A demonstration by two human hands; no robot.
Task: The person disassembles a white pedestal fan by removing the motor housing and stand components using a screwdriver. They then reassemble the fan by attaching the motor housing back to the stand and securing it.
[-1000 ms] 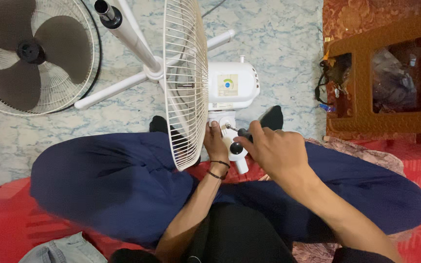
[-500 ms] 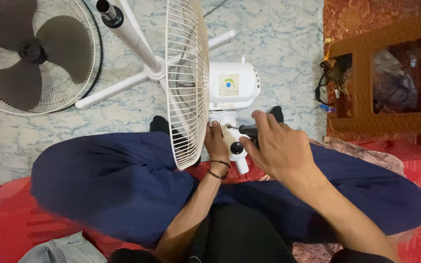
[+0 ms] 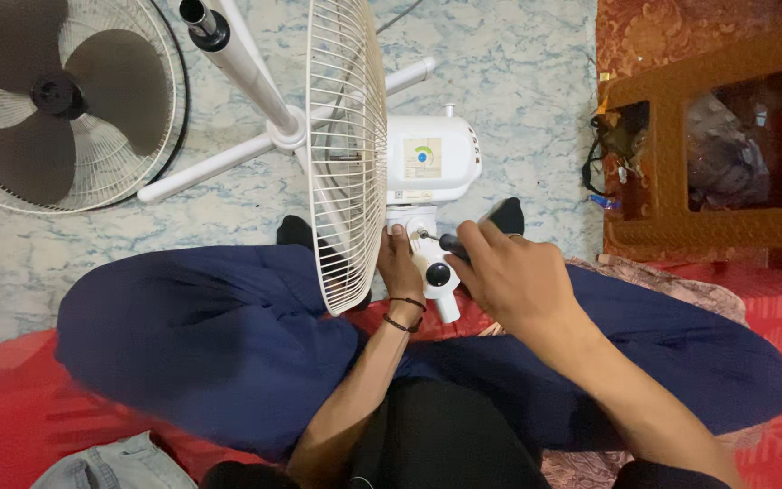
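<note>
Right now the work sits at the neck of the white fan motor housing (image 3: 430, 163), which stands on the pale patterned floor (image 3: 518, 81) just in front of the person's crossed legs in dark blue trousers (image 3: 201, 344). The left hand (image 3: 400, 267) grips the neck just below the housing, fingers wrapped around it and thumb pointing up, steadying the piece. The right hand (image 3: 513, 276) has its fingers closed around the dark handle of a screwdriver (image 3: 445, 243), whose tip meets the neck close to the left thumb; it looks as if it is on a screw there, though the screw itself is too small to make out. A black knob (image 3: 438, 273) still sits on the short white stem below. The rear wire guard (image 3: 348, 149) remains fixed to the housing and stands edge-on to the camera, so that part is not yet apart. Other parts already lie separate: the front guard with the brown blades (image 3: 56, 104) lies flat on the floor well to the left, and the white stand pole with its cross-shaped feet (image 3: 264, 100) lies tipped over between it and the housing. So the fan seems roughly half dismantled or half rebuilt, and I cannot tell which. A carved wooden table (image 3: 708, 163) stands to the right, and a red mat (image 3: 11, 407) lies under the legs
</note>
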